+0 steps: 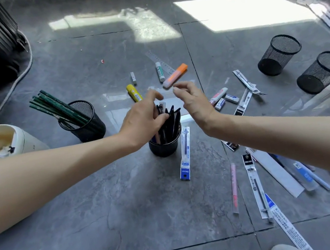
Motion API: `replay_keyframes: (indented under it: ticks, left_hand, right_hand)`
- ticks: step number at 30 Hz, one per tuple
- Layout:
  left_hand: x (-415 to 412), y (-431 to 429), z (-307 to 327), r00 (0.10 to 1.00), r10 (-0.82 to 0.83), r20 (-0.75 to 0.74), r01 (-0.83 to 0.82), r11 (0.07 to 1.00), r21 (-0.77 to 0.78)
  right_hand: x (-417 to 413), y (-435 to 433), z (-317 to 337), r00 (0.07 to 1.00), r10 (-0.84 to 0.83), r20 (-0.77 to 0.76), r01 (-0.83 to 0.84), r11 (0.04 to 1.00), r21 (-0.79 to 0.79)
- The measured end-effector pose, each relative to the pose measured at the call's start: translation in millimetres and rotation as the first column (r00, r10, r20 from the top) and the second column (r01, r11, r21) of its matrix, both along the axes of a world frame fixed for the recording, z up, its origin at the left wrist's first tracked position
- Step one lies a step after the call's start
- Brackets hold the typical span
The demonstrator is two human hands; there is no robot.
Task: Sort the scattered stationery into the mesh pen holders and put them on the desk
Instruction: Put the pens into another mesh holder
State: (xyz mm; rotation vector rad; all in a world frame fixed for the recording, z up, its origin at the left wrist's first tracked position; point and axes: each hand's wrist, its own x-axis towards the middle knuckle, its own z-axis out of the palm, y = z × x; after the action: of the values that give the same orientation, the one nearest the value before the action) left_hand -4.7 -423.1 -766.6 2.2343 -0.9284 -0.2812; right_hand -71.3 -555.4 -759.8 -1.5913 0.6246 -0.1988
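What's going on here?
A person sorts stationery on the floor. The left hand grips the black pens in the middle mesh holder; the right hand hovers open near the orange highlighter. Green pencils fill the left holder; two holders at the right are empty; refill packs lie scattered.

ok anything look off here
Green pencils jut far out of the left mesh holder, all leaning one way. Refill packs, erasers and glue sticks lie scattered on the floor.

pencils (57, 106) dark green | mesh holder (91, 126) black | highlighter (175, 76) orange — pale body | floor (128, 197) grey (marbled veins)
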Motion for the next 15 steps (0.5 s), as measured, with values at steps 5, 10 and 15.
replay_keyframes:
  ticks: [5, 10, 15]
  left_hand:
    - [-21, -31, 6, 0.992, -0.112, 0.063, 0.111, 0.994, 0.019]
    - [-56, -77, 17, 0.97, -0.156, 0.185, 0.176, 0.98, -0.094]
    - [-101, -129, -1, 0.959, -0.27, 0.083, 0.272, 0.962, -0.002]
  right_hand:
    - [-20, -29, -11, 0.992, -0.078, -0.1, 0.071, 0.995, -0.075]
    - [-65, -71, -35, 0.955, -0.157, -0.25, 0.109, 0.975, -0.195]
    - [-126, -122, -57, 0.833, -0.209, -0.512, -0.031, 0.907, -0.421]
